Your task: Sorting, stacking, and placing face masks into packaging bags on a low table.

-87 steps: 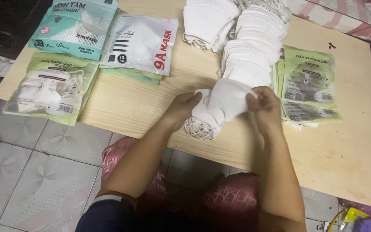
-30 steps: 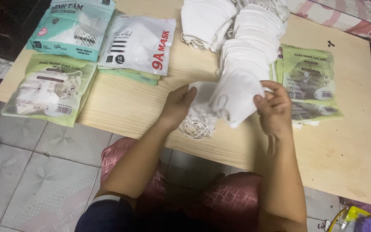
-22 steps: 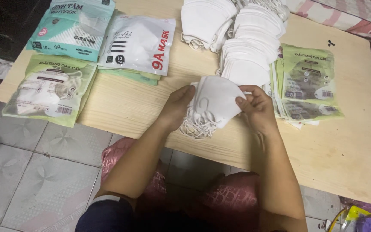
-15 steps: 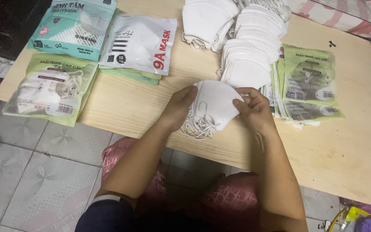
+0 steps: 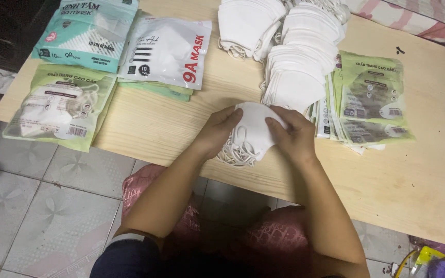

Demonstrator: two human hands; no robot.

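Both of my hands press a small stack of folded white face masks (image 5: 251, 131) together just above the near part of the low wooden table (image 5: 413, 175). My left hand (image 5: 217, 131) grips the stack's left side, my right hand (image 5: 292, 135) its right side. The masks' white ear loops (image 5: 235, 153) hang in a bunch below the stack. Right behind my hands a long row of loose white masks (image 5: 302, 67) runs toward the far edge.
Flat green packaging bags (image 5: 369, 98) lie stacked to the right of the mask row. Filled mask packs sit at the left: a green one (image 5: 60, 105), a teal one (image 5: 86, 28), a white one (image 5: 166, 49). Another white mask pile (image 5: 245, 23) lies at the back. Tiled floor (image 5: 37, 206) is below.
My hands lifted a handful of masks off the near end of the row, turned it and squared it between both palms, drawing it slightly toward me.
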